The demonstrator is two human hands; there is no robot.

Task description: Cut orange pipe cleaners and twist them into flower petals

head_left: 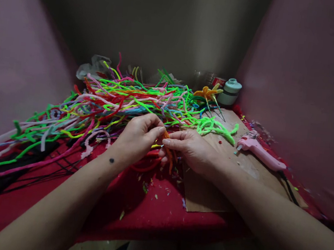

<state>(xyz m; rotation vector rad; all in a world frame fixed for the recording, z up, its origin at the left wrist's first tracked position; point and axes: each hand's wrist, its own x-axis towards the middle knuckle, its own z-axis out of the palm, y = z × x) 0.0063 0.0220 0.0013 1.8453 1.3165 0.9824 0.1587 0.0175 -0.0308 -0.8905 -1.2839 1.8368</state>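
Both hands meet over the front middle of the table. My left hand [142,133] pinches the upper end of some orange pipe cleaners [168,152] between thumb and fingers. From the other side, my right hand [191,146] grips the same orange pieces, its thumb and forefinger close to the left fingertips. Bent orange strands hang down below the fingers; the part inside the grip is hidden. Just behind the hands lies a big tangled heap of colored pipe cleaners [134,96]. Bright green bent pipe cleaners [215,127] lie beyond my right hand.
A brown cardboard sheet [203,196] lies at the right, with a pink glue gun [262,152] on it. Two orange pipe-cleaner flowers [206,93] stand near a pale mint bottle [230,93]. Scraps dot the red tablecloth [143,215]. Walls enclose the back and sides.
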